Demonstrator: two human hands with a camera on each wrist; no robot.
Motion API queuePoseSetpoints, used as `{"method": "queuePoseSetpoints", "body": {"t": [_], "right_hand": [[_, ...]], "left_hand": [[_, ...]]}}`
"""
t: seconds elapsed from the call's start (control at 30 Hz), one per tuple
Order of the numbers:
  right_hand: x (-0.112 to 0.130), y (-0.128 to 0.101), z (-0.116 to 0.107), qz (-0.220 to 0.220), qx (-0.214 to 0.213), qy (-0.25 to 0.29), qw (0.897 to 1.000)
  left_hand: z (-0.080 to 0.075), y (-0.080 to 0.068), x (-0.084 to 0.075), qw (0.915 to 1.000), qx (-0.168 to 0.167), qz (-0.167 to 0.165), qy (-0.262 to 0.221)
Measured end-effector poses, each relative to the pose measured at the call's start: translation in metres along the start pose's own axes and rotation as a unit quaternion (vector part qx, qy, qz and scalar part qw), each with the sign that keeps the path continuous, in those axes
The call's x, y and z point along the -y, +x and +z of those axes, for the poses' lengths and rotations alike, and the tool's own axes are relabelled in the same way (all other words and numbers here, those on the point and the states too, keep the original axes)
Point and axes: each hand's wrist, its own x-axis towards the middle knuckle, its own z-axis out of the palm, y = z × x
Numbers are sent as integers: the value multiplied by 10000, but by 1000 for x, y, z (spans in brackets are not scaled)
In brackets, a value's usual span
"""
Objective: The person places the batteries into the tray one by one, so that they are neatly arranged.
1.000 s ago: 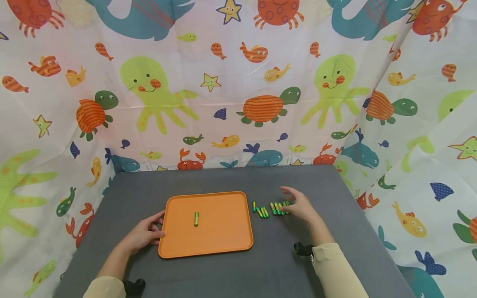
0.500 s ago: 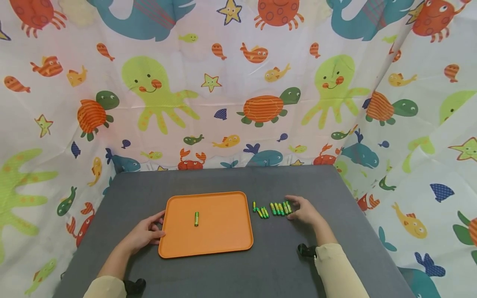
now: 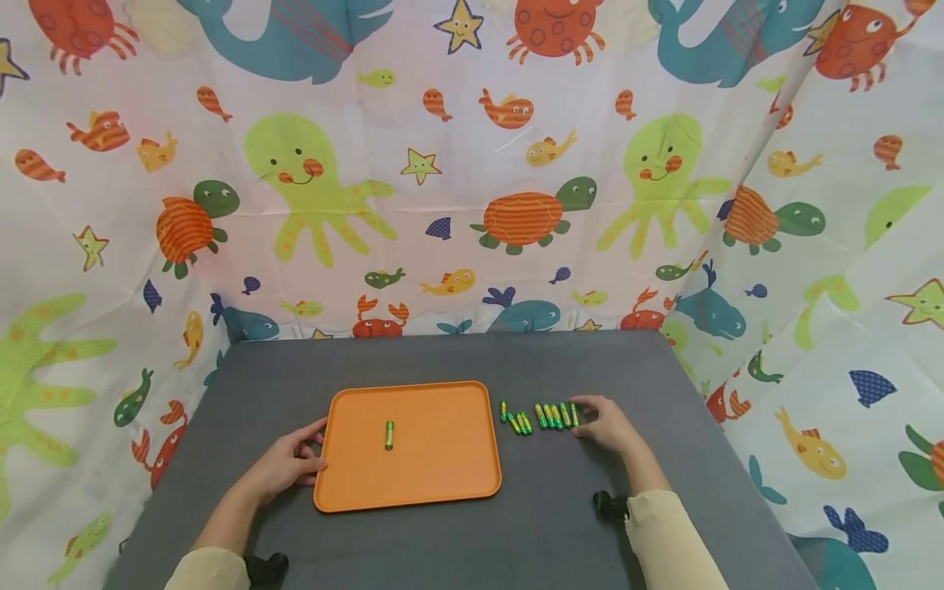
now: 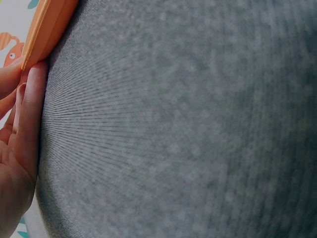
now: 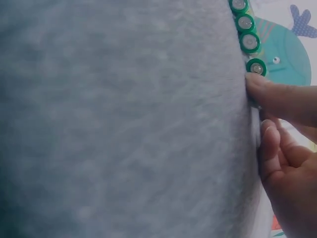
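Your right hand point(image 3: 605, 424) has its fingers curled on the last green battery point(image 3: 574, 414) in the row beside the orange tray point(image 3: 442, 483), so pinch just that one, while your left hand point(image 3: 283, 465) rests its fingers on the tray's edge.

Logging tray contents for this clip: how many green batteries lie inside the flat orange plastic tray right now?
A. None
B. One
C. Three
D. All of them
B. A single green battery lies near the middle of the flat orange plastic tray, while the other green batteries sit in a row on the grey table to the tray's right, beside the right hand.
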Motion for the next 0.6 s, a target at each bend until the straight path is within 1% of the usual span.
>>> {"method": "queuePoseSetpoints", "body": {"t": [0.13,0.3,0.43,0.6], "right_hand": [[-3,-3,2,18,-262,310,9992],[-9,-1,1,98,-558,744,9956],[-7,-1,-4,131,-577,820,9949],[6,-3,-10,123,-582,885,9943]], "left_hand": [[-2,1,0,10000,44,22,-41],[-3,2,-1,10000,76,34,-45],[-3,1,-2,9999,96,7,-79],[-4,2,-3,9999,137,3,-80]]}}
